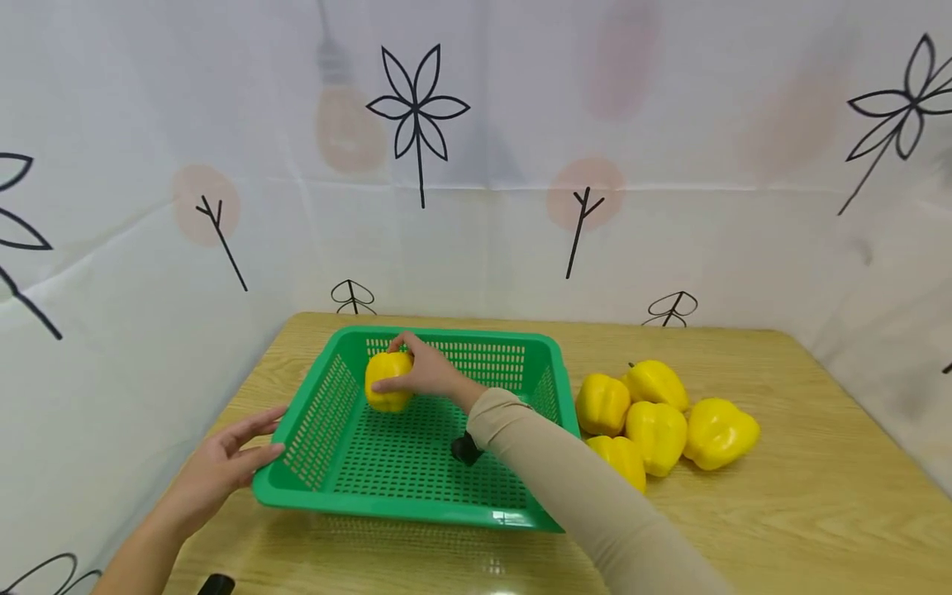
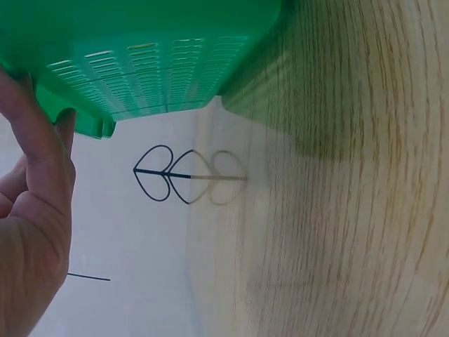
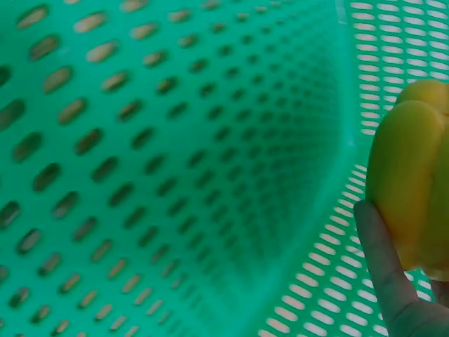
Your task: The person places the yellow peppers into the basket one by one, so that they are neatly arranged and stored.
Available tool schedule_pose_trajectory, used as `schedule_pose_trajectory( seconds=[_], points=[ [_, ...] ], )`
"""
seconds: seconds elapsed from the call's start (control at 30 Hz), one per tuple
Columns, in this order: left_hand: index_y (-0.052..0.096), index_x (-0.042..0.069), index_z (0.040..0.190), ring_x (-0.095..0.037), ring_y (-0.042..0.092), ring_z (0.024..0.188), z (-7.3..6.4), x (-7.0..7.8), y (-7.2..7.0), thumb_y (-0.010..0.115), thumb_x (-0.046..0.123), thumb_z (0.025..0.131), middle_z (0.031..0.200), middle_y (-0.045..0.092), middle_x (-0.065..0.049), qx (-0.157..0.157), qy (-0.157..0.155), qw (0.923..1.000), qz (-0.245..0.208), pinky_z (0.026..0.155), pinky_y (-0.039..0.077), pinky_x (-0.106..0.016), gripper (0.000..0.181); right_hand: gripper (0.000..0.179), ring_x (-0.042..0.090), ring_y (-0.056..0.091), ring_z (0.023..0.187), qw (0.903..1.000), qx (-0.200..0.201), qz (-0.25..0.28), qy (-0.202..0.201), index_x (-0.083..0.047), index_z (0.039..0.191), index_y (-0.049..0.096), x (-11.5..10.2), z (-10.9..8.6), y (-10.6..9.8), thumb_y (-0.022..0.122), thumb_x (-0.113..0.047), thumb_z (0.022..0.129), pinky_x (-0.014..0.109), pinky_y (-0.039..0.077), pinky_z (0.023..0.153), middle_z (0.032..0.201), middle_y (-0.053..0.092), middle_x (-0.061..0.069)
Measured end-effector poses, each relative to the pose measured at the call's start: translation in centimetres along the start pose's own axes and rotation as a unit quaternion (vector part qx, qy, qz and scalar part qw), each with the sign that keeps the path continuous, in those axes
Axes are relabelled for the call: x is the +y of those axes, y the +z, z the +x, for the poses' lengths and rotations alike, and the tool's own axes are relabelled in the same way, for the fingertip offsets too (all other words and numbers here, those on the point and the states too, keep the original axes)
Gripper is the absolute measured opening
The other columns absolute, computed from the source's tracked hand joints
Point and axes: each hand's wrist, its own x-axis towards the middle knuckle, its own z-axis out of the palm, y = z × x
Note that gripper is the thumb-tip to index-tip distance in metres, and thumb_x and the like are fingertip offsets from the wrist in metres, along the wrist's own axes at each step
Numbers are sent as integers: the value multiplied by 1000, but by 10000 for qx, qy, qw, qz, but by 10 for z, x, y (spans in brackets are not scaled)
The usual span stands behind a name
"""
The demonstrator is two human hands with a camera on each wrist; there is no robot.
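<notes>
A green plastic basket (image 1: 416,508) with slotted walls stands on the table. Inside its far left part, my right hand (image 1: 427,370) holds a yellow bell pepper (image 1: 387,388) between thumb and fingers. In the right wrist view that bell pepper (image 3: 407,168) is at the right edge, cut off, with a finger along its side; whether it touches the basket floor I cannot tell. My left hand (image 1: 216,471) touches the basket's left rim from outside, fingers fairly straight. The left wrist view shows these fingers (image 2: 45,161) against the rim, partly out of frame.
Right of the basket lies a group of several yellow bell peppers (image 1: 656,436), one partly hidden by my right sleeve (image 1: 580,487). The wood-grain table (image 1: 818,496) meets a patterned white cloth (image 1: 483,248) at the back and sides. A black object (image 1: 466,449) shows below my right wrist.
</notes>
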Motion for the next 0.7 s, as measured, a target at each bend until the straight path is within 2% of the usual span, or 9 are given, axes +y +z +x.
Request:
schedule_pose_trajectory(
  seconds=[0.23,0.33,0.57,0.7],
  points=[
    [36,13,144,-10,59,99,0,-2,0,57,24,94,136,37,-16,16,25,10000,30,75,50,-38,55,53,14,55,79,9979,-140,-633,93,-13,116,47,14,0,14,77,-32,77,25,50,62,96,56,4],
    [36,13,144,-8,58,98,0,-1,-1,57,24,94,136,37,-16,17,33,10000,73,74,50,-38,55,54,14,55,81,9975,-195,-679,81,-10,119,47,15,-1,16,76,-32,79,24,50,64,100,56,4],
    [36,12,144,-9,59,99,-1,-1,0,57,23,94,137,35,-18,11,11,10000,56,74,50,-38,55,66,18,53,89,9957,-575,-679,243,-11,127,44,9,-3,7,80,-25,74,26,50,70,110,50,9],
    [36,12,144,-9,60,99,-1,-1,0,57,23,94,137,36,-19,24,49,10000,78,74,51,-38,55,70,19,49,94,9938,-608,-884,294,-12,127,44,9,-4,0,83,-17,70,30,48,77,113,45,10]
  ],
)
